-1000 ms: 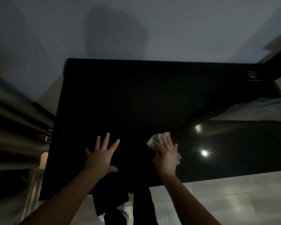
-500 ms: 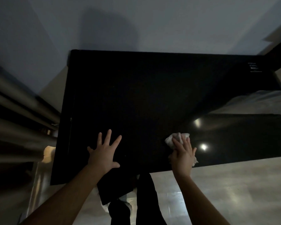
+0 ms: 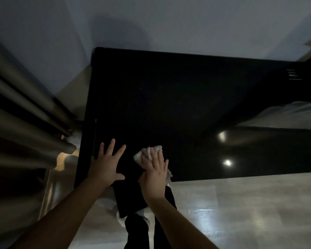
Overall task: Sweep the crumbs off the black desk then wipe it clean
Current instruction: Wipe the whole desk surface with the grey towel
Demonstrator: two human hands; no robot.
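Shifted left, the right hand (image 3: 153,174) presses straight fingers (image 3: 159,159) on the cloth (image 3: 147,152), which lies lengthwise under its palm and past the fingertips. The left hand (image 3: 106,166) lies spread alongside on the black desk (image 3: 169,105).

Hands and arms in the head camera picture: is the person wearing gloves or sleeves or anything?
No gloves. The left hand and the right hand are bare, and no ring, watch or bracelet shows in this dim picture. Both forearms are bare too, with no sleeve in view down to the picture's edge.
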